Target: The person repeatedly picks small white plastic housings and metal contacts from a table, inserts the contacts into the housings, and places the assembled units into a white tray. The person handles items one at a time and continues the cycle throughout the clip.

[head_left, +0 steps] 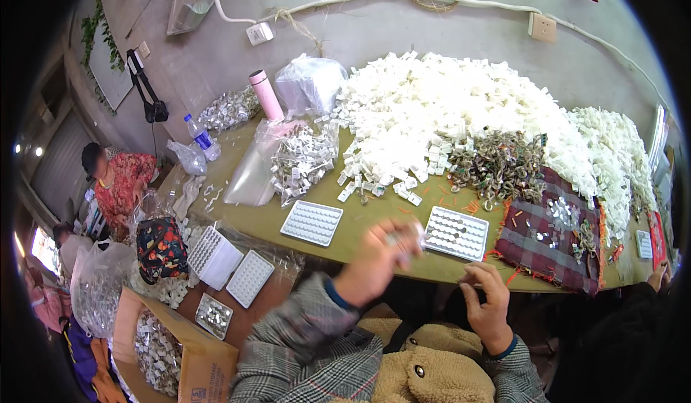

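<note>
Olive-green table against a grey wall, loaded. Huge pile of small white plastic parts covers the back half, a mound of dark metal clips sits in front of it, and a plaid cloth with shiny bits lies at the right end.

Left hand is raised over the near table edge, motion-blurred, fingers curled around a small pale piece; exact pinch can't be resolved. That piece hangs just left of the grid tray, whose holes are partly filled.

Right hand sits lower, off the table edge, fingers bent inward with tips close together; can't tell if it holds anything.

Second, empty-looking grid tray is further left. Behind it: clear bag of white parts, pink flask, water bottle.

Lower left: more trays and a cardboard box of parts. Another person in a floral top sits far left.
</note>
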The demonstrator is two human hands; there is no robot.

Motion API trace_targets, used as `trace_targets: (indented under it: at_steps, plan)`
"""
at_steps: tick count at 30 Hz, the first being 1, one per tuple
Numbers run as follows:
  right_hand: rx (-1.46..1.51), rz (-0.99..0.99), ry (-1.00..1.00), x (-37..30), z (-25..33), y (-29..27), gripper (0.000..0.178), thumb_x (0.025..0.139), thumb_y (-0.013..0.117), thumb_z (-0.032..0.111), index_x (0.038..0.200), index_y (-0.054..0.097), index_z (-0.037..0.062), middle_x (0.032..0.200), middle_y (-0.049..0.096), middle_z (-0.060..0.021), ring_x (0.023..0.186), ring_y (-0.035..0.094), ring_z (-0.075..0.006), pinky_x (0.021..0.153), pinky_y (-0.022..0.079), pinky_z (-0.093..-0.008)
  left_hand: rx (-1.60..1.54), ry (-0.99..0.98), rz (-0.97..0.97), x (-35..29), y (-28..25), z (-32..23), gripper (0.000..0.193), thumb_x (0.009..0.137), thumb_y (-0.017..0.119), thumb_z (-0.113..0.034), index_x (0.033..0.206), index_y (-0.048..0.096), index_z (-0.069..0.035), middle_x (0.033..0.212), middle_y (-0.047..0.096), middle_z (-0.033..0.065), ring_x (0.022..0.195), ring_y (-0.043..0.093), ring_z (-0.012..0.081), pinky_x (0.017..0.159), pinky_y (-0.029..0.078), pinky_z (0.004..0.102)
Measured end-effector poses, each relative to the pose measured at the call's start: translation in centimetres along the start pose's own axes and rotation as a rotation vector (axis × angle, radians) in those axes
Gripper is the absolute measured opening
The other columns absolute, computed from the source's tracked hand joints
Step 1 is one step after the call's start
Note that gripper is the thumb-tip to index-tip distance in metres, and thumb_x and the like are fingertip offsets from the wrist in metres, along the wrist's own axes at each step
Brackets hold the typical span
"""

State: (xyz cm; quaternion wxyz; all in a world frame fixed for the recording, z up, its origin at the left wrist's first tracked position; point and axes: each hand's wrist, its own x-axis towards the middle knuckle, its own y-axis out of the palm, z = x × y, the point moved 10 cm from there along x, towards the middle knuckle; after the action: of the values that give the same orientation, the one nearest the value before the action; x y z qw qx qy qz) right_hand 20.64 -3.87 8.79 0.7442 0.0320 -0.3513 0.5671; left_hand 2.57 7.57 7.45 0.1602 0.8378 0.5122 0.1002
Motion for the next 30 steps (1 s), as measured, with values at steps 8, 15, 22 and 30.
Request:
trace_targets:
  at_steps: [8,15,22,30]
  plan:
    - [-0.049,0.053,0.121,-1.2,-2.8,-1.2,0.014,0.081,0.067,-0.008,0.095,0.065,-0.0032,0.089,0.064,-0.0139,0.074,0.064,-0.0259,0.066,0.051,-0.0309,0.985,0.473,-0.394,12.3,-15.0,-25.0,0.02,0.089,0.069,-0.012,0.107,0.067,-0.003,0.093,0.069,0.0075,0.075,0.069,0.0167,0.056,0.053,0.0276]
    - [-0.074,0.101,0.128,-1.4,-4.2,-0.5,0.014,0.081,0.067,-0.008,0.094,0.065,-0.0027,0.088,0.065,-0.0148,0.075,0.064,-0.0292,0.066,0.051,-0.0318,1.427,0.433,-0.263,10.9,-14.1,-12.2,0.018,0.083,0.067,-0.014,0.082,0.071,0.004,0.065,0.067,0.0114,0.055,0.063,0.0188,0.056,0.051,0.0339]
    - [-0.028,0.135,0.103,-1.6,-3.7,0.2,0.015,0.08,0.068,-0.008,0.094,0.066,-0.0031,0.089,0.065,-0.0147,0.077,0.066,-0.0289,0.067,0.053,-0.0325,1.624,0.274,-0.261,10.2,-11.4,-3.1,0.026,0.077,0.077,-0.023,0.086,0.064,-0.002,0.087,0.066,0.0194,0.085,0.064,0.0373,0.072,0.05,0.047]
    - [-0.026,0.149,0.102,-1.9,-2.9,0.0,0.015,0.08,0.068,-0.007,0.094,0.066,-0.0031,0.09,0.066,-0.0149,0.078,0.067,-0.0298,0.067,0.053,-0.0325,1.706,0.273,-0.295,10.4,-10.1,-2.4,0.019,0.08,0.074,-0.019,0.079,0.067,-0.001,0.087,0.062,0.0175,0.086,0.062,0.0367,0.074,0.049,0.0464]
